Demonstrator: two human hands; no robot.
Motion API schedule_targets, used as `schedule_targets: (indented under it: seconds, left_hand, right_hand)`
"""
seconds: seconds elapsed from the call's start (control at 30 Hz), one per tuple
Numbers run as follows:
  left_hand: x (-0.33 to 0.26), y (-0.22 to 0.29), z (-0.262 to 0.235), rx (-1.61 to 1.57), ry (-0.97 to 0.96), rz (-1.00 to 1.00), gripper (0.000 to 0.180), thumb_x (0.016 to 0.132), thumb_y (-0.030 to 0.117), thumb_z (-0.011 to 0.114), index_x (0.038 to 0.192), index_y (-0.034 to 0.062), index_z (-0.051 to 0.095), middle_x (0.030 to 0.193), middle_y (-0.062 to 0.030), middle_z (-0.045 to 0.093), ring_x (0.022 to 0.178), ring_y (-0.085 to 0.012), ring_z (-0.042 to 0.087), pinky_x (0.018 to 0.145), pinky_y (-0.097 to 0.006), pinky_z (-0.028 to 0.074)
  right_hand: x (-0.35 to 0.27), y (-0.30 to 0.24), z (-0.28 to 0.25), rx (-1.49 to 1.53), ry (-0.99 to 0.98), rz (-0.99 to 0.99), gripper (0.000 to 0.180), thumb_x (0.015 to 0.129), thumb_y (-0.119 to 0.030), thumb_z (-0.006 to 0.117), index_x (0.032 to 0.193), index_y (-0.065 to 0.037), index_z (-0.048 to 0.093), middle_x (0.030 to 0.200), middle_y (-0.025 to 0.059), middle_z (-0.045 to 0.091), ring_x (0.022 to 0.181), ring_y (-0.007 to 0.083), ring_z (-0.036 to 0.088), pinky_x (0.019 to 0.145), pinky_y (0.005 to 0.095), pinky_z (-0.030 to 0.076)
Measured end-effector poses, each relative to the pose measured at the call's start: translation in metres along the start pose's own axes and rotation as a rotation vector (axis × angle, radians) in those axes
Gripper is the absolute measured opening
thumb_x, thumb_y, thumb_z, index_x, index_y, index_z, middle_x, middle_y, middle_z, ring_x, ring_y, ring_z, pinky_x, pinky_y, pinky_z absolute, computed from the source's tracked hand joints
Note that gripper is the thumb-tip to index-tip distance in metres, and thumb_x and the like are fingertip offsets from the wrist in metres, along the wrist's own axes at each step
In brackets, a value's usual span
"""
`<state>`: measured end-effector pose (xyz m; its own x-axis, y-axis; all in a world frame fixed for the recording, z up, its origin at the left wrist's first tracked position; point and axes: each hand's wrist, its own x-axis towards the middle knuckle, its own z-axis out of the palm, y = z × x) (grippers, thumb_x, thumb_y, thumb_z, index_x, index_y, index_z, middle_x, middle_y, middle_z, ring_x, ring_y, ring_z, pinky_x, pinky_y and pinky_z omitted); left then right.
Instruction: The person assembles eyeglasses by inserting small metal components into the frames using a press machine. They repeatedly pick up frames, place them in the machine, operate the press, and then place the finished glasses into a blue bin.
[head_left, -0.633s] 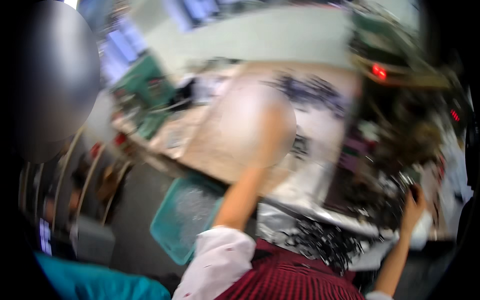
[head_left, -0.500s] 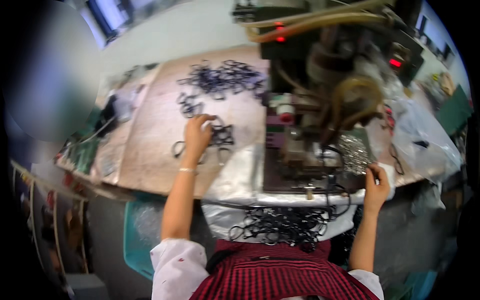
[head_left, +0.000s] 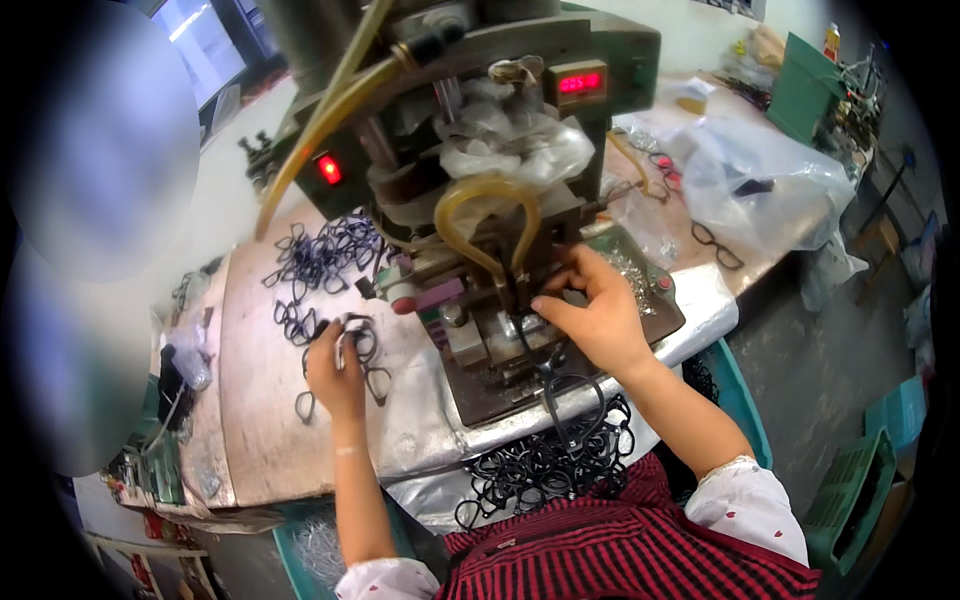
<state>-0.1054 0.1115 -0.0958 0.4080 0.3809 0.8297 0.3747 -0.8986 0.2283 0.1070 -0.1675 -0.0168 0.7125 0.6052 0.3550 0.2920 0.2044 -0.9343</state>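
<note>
Right hand point(head_left: 597, 318) now up at the green bench press point(head_left: 520, 180), fingers pinching a black plastic spectacle frame point(head_left: 572, 400) beneath them; left hand point(head_left: 337, 370) still grasping another from the loose pile of black frames point(head_left: 320, 262) beyond its fingertips.

Large blurred patch point(head_left: 95, 210) covers the left side, hiding whatever is behind it; picture rim dark. Right hand point(head_left: 595, 315) fingertips hidden at the machine point(head_left: 480, 200) clamp, so what they pinch is unclear. Left hand point(head_left: 337, 372) covers part of a black eyeglass frame point(head_left: 372, 368). Red display point(head_left: 582, 82) digits too small to read. Bench point(head_left: 255, 420) far clutter indistinct
</note>
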Motion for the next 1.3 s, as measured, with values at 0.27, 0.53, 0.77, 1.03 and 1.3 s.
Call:
schedule_targets:
  seconds: [0.27,0.53,0.77,1.03,1.3]
  left_hand:
    - [0.075,0.158,-0.061,-1.045,0.183,-0.035,0.016,0.098,0.002,0.051,0.113,0.0008,0.047,0.1,-0.0146,0.059,0.084,-0.0192,0.061,0.069,-0.035,0.06]
    - [0.068,0.181,-0.05,-1.066,0.165,-0.09,0.012,0.092,-0.001,0.051,0.104,0.0002,0.049,0.089,-0.0138,0.062,0.077,-0.0204,0.062,0.071,-0.033,0.056]
    - [0.036,0.19,-0.032,-0.639,-0.133,0.629,0.019,0.07,-0.001,0.075,0.08,0.0072,0.061,0.104,-0.0097,0.071,0.062,-0.0171,0.056,0.048,-0.027,0.045]
    - [0.039,0.193,-0.013,-0.595,-0.142,0.769,0.018,0.066,0.013,0.07,0.082,0.0091,0.062,0.103,-0.0074,0.071,0.065,-0.0205,0.056,0.055,-0.031,0.05]
    - [0.021,0.193,-0.018,-0.66,-0.17,0.61,0.025,0.069,0.013,0.071,0.093,0.0097,0.064,0.115,-0.0076,0.069,0.079,-0.024,0.061,0.074,-0.038,0.055]
  right_hand:
    - [0.0,-0.01,0.011,0.363,-0.013,0.21,0.048,0.079,0.003,0.071,0.124,0.003,0.053,0.087,0.0022,0.066,0.084,0.0076,0.06,0.077,0.022,0.047]
    - [-0.023,-0.019,0.015,0.135,0.082,-0.005,0.044,0.08,-0.005,0.069,0.122,0.0,0.058,0.11,0.0131,0.064,0.102,0.0226,0.063,0.09,0.0311,0.048]
    - [-0.019,0.083,-0.075,-1.185,0.272,-0.202,0.022,0.074,-0.014,0.074,0.095,-0.007,0.07,0.114,0.0174,0.064,0.117,0.0364,0.055,0.096,0.044,0.045]
    - [-0.006,0.092,-0.082,-0.753,0.346,-0.062,0.011,0.08,-0.011,0.068,0.089,-0.004,0.068,0.09,0.0138,0.068,0.086,0.0316,0.064,0.076,0.0388,0.05]
    - [-0.01,0.09,-0.071,-0.487,0.314,-0.016,0.013,0.089,-0.007,0.066,0.1,-0.001,0.067,0.088,0.0043,0.069,0.082,0.01,0.062,0.076,0.0253,0.049]
